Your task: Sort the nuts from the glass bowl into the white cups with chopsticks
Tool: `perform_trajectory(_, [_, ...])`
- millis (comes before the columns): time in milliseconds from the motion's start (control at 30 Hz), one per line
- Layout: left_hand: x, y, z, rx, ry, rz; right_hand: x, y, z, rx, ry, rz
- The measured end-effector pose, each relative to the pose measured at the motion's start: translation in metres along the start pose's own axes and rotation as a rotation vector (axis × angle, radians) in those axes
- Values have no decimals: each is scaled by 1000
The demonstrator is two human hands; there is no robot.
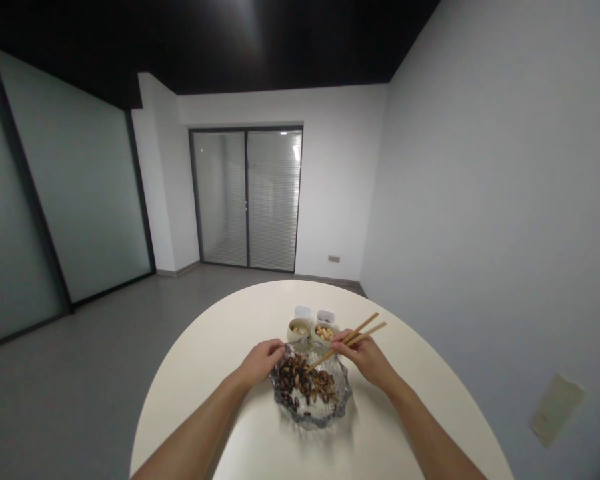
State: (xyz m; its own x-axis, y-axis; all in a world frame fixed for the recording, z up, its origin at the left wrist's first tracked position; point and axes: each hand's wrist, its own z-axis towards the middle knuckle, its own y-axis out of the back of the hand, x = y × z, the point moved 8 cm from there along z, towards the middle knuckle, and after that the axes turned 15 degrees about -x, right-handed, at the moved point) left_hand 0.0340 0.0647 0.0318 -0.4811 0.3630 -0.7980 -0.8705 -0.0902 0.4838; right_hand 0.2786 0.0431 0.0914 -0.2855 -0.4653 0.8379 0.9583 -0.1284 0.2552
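Observation:
A clear glass bowl (347,390) with a wavy rim stands on the table, holding a mix of dark brown and tan seed-like pieces (300,377) over something white. At its left rim, my left hand (263,360) has its fingers closed on the edge. My right hand (363,353) grips a pair of wooden chopsticks (367,331) over the right side of the bowl. Their tips reach down among the dark pieces; whether a piece is pinched between them is too small to tell.
Just behind the bowl are a small cup (291,332) with pale contents and another cup with tan, nut-like pieces (325,331). Two small white dishes (303,311) sit farther back. The round white table (205,360) stands near a wall (480,200) on the right.

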Motion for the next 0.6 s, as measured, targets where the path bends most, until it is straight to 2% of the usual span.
perform_trajectory(167, [-3, 0, -1, 7, 12, -16, 8, 1, -1, -24, 41, -32])
perform_trajectory(600, [-4, 1, -1, 5, 9, 3, 14, 1, -3, 13, 47, -3])
